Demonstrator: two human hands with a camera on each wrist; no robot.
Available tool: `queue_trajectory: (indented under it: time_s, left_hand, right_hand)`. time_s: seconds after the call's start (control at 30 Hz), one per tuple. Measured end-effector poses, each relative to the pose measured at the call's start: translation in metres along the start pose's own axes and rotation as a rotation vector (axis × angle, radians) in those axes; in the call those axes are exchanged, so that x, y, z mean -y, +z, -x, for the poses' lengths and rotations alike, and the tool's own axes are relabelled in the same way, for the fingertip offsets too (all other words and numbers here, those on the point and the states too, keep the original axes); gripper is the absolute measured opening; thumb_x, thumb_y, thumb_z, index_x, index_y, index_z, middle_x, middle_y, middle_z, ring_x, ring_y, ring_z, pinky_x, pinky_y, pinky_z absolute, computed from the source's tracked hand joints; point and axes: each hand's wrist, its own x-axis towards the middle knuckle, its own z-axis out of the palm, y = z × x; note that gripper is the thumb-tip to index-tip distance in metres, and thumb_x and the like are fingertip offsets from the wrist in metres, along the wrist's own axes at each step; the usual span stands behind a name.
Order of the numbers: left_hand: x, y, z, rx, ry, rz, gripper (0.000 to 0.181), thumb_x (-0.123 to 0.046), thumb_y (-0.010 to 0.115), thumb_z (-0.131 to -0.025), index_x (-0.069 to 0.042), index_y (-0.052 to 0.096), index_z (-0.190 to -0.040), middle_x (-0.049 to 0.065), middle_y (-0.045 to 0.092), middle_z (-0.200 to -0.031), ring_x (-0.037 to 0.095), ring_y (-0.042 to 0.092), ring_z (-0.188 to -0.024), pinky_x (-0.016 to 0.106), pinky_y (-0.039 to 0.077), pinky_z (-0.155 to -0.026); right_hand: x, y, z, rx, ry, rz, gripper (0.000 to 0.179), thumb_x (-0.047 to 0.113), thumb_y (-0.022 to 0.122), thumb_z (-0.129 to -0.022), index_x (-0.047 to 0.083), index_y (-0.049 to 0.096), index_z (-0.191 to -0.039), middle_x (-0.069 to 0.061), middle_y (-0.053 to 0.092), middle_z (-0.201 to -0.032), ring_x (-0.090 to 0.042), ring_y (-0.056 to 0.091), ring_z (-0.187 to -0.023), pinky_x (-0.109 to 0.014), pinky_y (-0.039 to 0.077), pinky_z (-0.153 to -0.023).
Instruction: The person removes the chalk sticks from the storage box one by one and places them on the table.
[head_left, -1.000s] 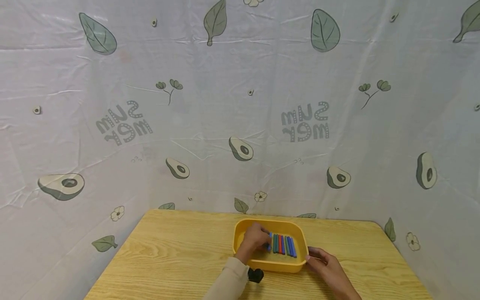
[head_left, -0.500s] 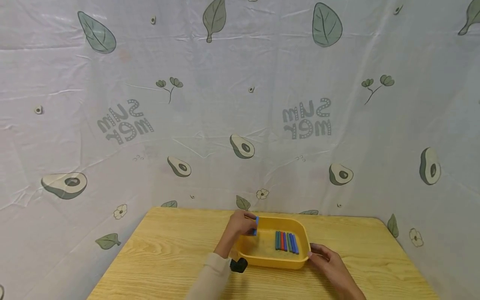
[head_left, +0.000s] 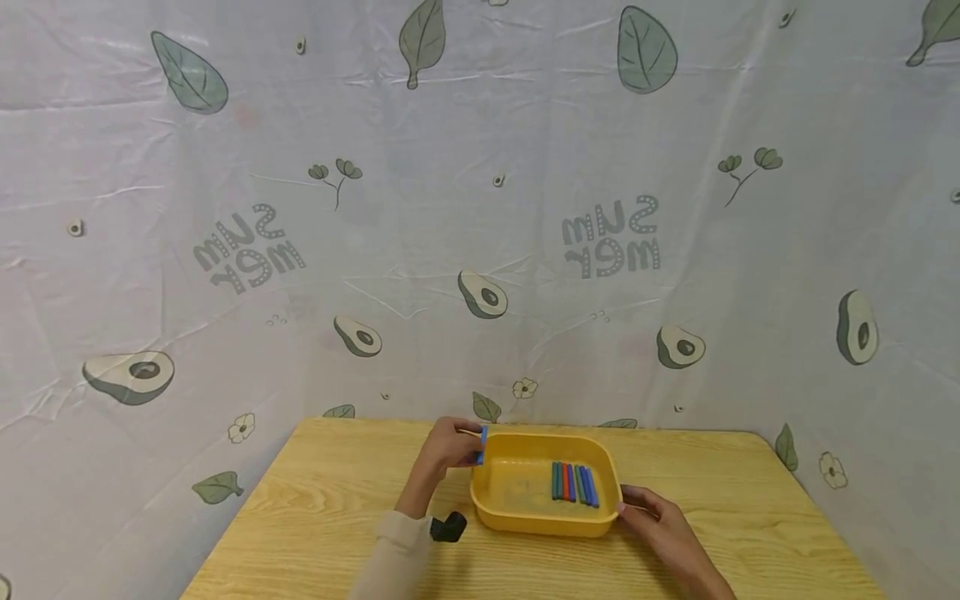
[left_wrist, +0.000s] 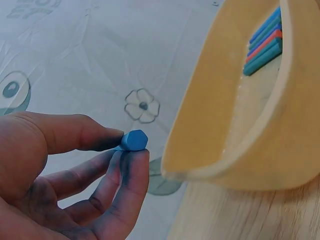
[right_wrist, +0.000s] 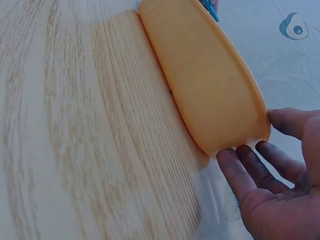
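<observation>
While the yellow tray (head_left: 540,525) is gripped by the right hand (head_left: 660,527), the blue stick (left_wrist: 136,140), probably light, brittle and best held mid-length, is pinched in the left hand (head_left: 446,446) beside the tray.

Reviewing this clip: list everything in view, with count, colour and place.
tray: one, yellow, on the table
row of sticks: about seven, blue, green and red, inside the tray toward its right end
loose stick: one, blue, in the left hand
table: one, wood-coloured
printed sheet: one, pale, behind the table
black object: one, at the left wrist
sleeve: one, beige, left arm
left hand: one, left of the tray
right hand: one, holding the tray's right end
</observation>
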Motion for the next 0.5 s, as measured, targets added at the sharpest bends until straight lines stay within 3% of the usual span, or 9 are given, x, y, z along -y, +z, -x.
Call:
queue_trajectory:
  time_s: [0.17,0.5]
  left_hand:
    - [0.006,-0.015,0.005,-0.016,-0.001,0.016,0.038,-0.004,0.072,-0.083,0.005,0.066,-0.120,0.017,0.073,-0.092,0.023,0.073,-0.074,0.048,0.060,-0.078]
    - [0.024,-0.044,0.015,-0.053,-0.005,0.006,0.039,-0.007,0.070,-0.086,0.004,0.065,-0.123,0.018,0.069,-0.093,0.020,0.070,-0.072,0.044,0.061,-0.076]
  right_hand:
    - [0.001,0.001,0.000,-0.003,0.011,0.009,0.059,0.034,0.066,-0.096,-0.001,0.051,-0.141,-0.020,0.057,-0.135,-0.029,0.060,-0.120,-0.038,0.055,-0.094]
    - [0.000,0.001,0.000,-0.008,0.031,-0.002,0.062,0.036,0.067,-0.095,0.000,0.050,-0.141,-0.021,0.056,-0.136,-0.029,0.060,-0.120,-0.037,0.055,-0.094]
